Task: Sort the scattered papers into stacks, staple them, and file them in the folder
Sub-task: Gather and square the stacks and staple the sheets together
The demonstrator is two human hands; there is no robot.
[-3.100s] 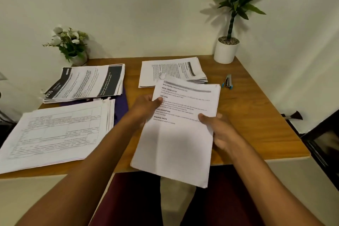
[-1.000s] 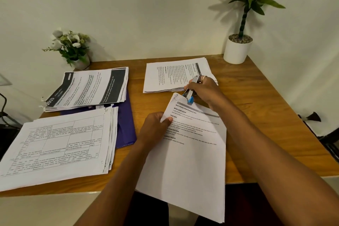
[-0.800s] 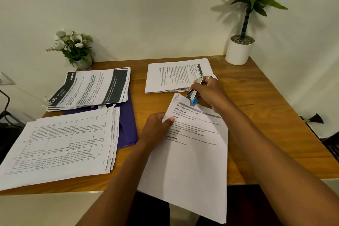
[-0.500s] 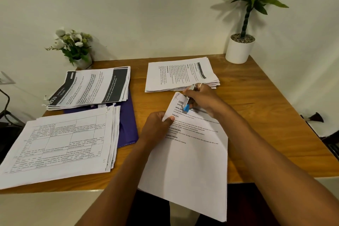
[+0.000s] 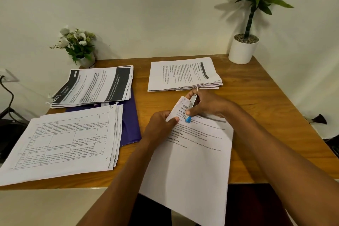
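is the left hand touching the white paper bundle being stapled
Touching. Head view: the left hand pinches the white printed paper bundle beside its upturned top corner.

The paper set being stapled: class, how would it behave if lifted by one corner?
Probably floppy: the paper set curls up at its far corner where the left hand pinches it. Its near end, overhanging the table, would likely droop. Sheets might fan apart unless the stapler in the right hand has bitten, which I cannot tell.
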